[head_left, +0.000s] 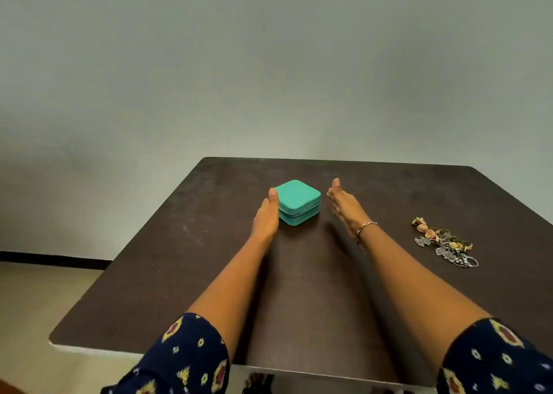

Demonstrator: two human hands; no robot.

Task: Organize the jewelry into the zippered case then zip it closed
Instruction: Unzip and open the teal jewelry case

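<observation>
A small teal zippered case (297, 202) sits shut near the middle of the dark table (389, 190), its zipper line running round the side. My left hand (267, 215) lies flat and edge-on right against the case's left side, fingers straight. My right hand (344, 205) hovers a short way off the case's right side, fingers spread, holding nothing; a thin chain bracelet circles that wrist. A heap of jewelry (444, 241), gold and silver rings, earrings and ornate pieces, lies on the table to the right, well apart from both hands.
The table's far edge runs just behind the case and its near edge is below my forearms. A plain grey wall stands behind. Pale floor shows off the table's left side.
</observation>
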